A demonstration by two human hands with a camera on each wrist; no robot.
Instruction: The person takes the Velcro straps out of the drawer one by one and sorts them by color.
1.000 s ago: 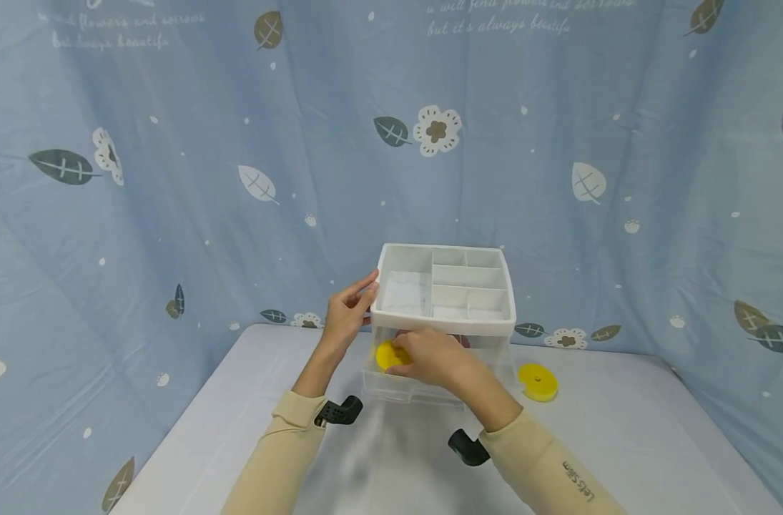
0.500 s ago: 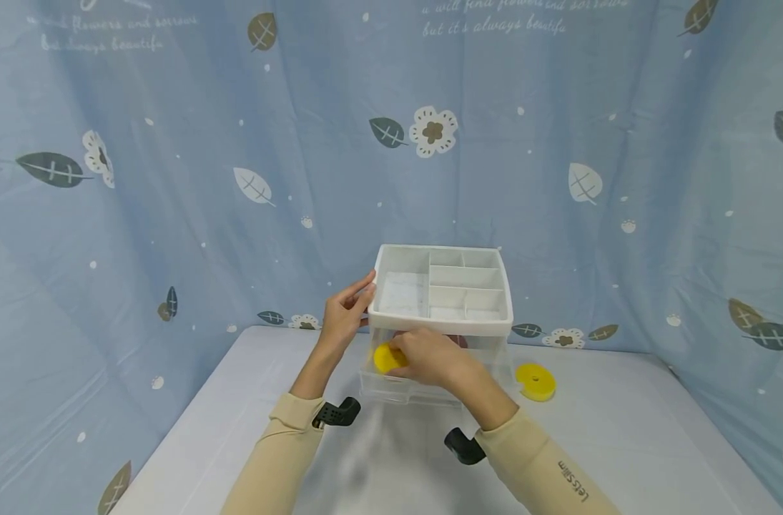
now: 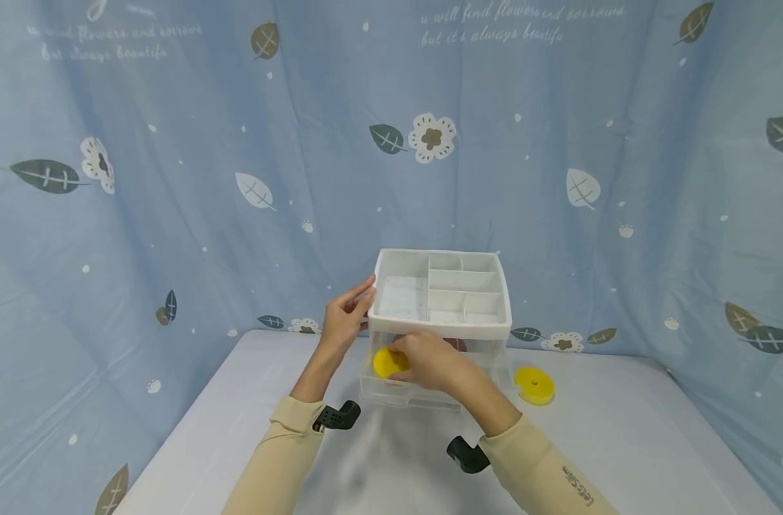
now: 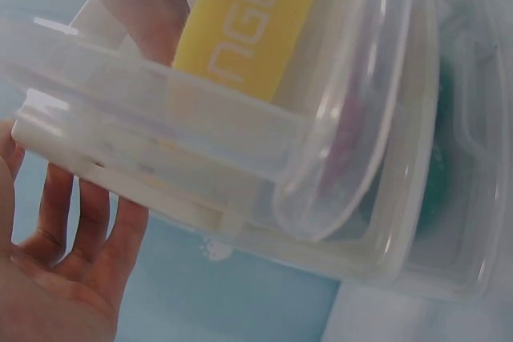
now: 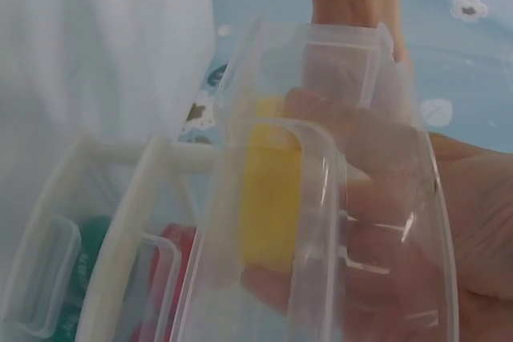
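A white organizer (image 3: pixel 440 330) with clear drawers stands on the table. Inside its pulled-out clear top drawer (image 5: pixel 377 34), my right hand (image 3: pixel 432 361) pinches a yellow round disc (image 3: pixel 386 363) between thumb and fingers. White lettering runs along the disc's rim in the left wrist view. Through the plastic, the right wrist view shows the fingers around the disc (image 5: pixel 271 198). My left hand (image 3: pixel 342 318) rests against the organizer's left side, its fingers (image 4: pixel 94 206) touching the white edge with little bend. A second yellow disc (image 3: pixel 535 386), notched and with a centre hole, lies right of the organizer.
Lower drawers hold red things (image 5: pixel 172 250) and green things (image 5: pixel 92 254), seen through clear plastic. An open divided tray (image 3: pixel 404 297) tops the organizer. The white table (image 3: pixel 623 436) meets a blue patterned curtain (image 3: pixel 340 143) behind and at the sides.
The head view has shifted slightly. Both hands keep their places, and the yellow disc in my right hand has turned a little within the drawer.
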